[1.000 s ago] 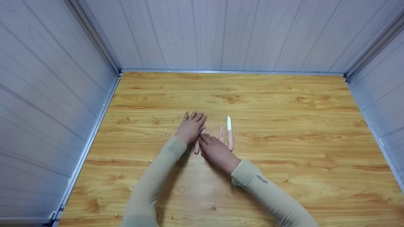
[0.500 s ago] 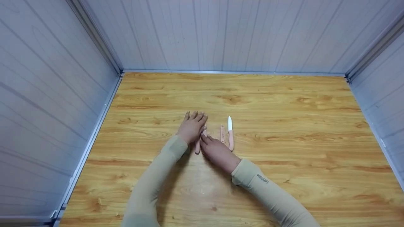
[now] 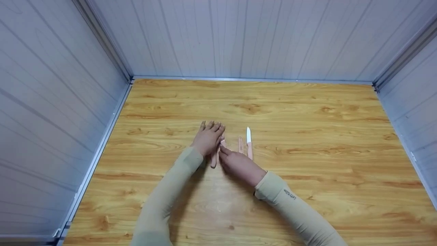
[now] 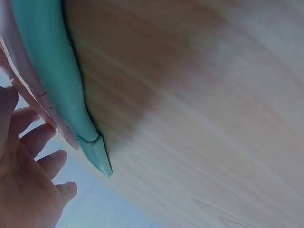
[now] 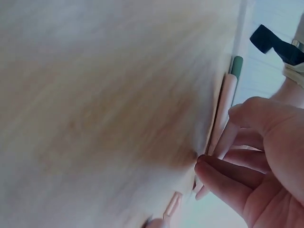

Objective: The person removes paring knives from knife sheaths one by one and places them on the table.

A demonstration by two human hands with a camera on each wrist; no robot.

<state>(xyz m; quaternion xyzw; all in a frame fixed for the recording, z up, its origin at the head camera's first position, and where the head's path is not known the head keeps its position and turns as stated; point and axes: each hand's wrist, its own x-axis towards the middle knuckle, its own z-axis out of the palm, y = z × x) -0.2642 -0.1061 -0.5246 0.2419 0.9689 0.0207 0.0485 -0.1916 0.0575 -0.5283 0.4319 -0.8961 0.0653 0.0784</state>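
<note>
My left hand (image 3: 207, 140) lies with fingers spread, near a green handle (image 4: 57, 66); a pink handle (image 3: 213, 161) shows toward its five o'clock. My right hand (image 3: 241, 165) is beside that; I cannot tell whether it pinches anything. At its twelve lies a pink sheath (image 3: 241, 145); at one, a white-bladed knife (image 3: 249, 136).

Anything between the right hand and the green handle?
Yes. In the right wrist view, the pink handle lies alongside the green handle, on the side nearer the right hand.
</note>
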